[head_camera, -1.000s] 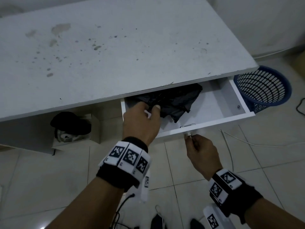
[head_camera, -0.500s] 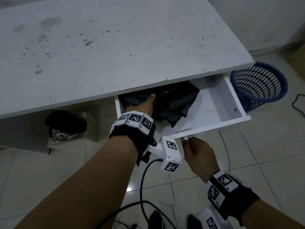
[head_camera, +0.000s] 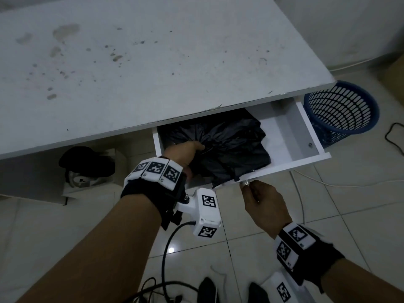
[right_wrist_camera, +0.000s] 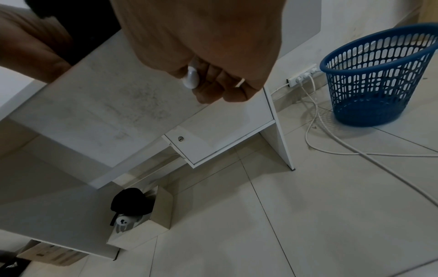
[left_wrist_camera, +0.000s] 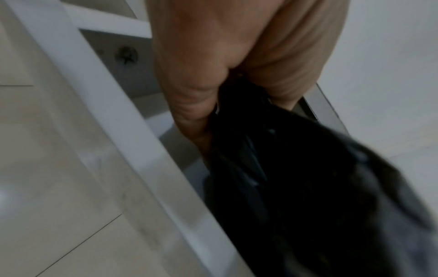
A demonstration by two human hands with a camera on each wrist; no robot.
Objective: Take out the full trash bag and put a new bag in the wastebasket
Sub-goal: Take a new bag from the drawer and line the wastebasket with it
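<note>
A white desk drawer (head_camera: 306, 158) stands pulled out, with crumpled black trash bags (head_camera: 231, 147) inside. My left hand (head_camera: 185, 152) reaches into the drawer and grips a bunch of the black plastic (left_wrist_camera: 272, 168); part of it hangs over the drawer's front edge. My right hand (head_camera: 258, 195) pinches the small metal drawer handle (head_camera: 246, 183), seen as a white knob (right_wrist_camera: 190, 78) between its fingers in the right wrist view. The blue mesh wastebasket (head_camera: 343, 110) stands on the floor right of the desk and holds no bag (right_wrist_camera: 377, 78).
The stained white desk top (head_camera: 153, 62) overhangs the drawer. White cables (right_wrist_camera: 331, 146) run across the tiled floor from a power strip (right_wrist_camera: 301, 75) near the basket. A black cap on a white box (head_camera: 87, 167) sits under the desk. A lower locked drawer (right_wrist_camera: 213, 142) is closed.
My left hand went from the drawer's front edge down into it and closed on the black bags, pulling part of them toward the front. My right hand stayed on the handle.
</note>
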